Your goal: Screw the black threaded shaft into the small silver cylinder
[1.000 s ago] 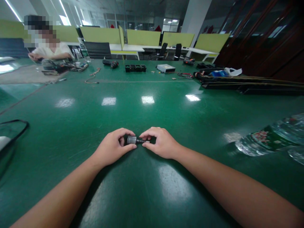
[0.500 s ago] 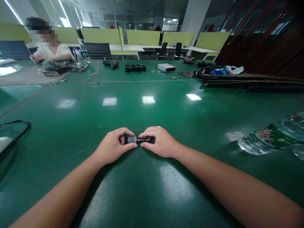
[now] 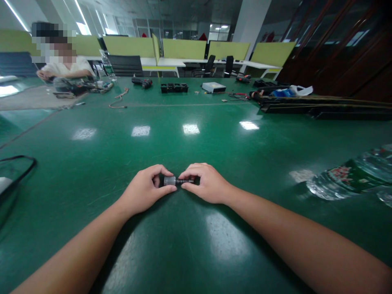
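Note:
Both my hands rest on the green table [image 3: 190, 253] near its front middle and hold one small part between them. My left hand [image 3: 143, 192] pinches the silver cylindrical end of a small metal part [image 3: 170, 180] between thumb and fingers. My right hand [image 3: 205, 183] grips the thin dark shaft [image 3: 183, 181] that sticks out of that cylinder to the right. The part lies level, just above the table surface. Its far side is hidden by my fingers.
A clear plastic bag with a printed label [image 3: 349, 175] lies at the right. A black-rimmed tray [image 3: 15, 171] sits at the left edge. Far back are a drill [image 3: 142, 82], black trays [image 3: 174, 87], a grey box [image 3: 213, 87], long dark bars [image 3: 321, 107] and a seated person [image 3: 61, 61].
Hardly anything has moved. My right fingers have shifted slightly along the dark shaft, and the view has drifted a little; both hands keep their hold.

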Available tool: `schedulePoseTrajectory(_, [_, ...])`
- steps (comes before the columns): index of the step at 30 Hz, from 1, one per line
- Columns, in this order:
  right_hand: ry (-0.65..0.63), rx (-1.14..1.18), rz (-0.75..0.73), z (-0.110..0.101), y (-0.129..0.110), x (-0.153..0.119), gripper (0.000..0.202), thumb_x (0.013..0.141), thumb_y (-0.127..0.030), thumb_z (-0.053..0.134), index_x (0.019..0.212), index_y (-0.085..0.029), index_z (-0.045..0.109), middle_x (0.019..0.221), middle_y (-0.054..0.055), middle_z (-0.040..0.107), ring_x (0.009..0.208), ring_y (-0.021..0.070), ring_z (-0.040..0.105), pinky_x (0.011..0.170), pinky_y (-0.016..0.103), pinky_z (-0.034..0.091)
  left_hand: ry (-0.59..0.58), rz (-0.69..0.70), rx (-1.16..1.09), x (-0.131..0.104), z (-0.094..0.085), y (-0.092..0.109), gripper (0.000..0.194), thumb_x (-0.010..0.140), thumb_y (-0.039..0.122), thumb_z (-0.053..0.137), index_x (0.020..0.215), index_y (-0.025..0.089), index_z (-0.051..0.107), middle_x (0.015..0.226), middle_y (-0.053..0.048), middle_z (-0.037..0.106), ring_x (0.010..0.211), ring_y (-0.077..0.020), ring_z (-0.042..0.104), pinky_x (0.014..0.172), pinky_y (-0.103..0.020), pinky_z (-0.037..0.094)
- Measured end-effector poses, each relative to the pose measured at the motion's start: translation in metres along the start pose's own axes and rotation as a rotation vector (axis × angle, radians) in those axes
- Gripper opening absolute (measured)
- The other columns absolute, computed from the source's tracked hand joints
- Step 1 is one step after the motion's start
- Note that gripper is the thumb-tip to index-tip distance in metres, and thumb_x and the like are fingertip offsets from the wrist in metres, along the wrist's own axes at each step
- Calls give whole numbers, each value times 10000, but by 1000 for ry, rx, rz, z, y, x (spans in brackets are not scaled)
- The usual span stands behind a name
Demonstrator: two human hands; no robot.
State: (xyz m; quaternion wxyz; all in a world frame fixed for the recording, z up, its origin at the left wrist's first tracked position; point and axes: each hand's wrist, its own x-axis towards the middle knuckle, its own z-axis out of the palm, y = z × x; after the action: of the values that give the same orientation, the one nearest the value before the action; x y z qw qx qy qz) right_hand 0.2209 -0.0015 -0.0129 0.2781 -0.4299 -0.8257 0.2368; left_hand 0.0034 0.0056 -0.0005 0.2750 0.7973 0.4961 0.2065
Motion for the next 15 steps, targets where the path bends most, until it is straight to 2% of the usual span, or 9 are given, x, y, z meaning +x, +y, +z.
schedulePoseTrajectory(15, [46,28,4,0,0,-3,127,749,-142,684,864,-182,718,786,12,672,737,135,588,707,264,434,12,9,-18,-1,1,0,330,732,441,722,937,190,658,601,57,506,553,-126,474,549,-233,348])
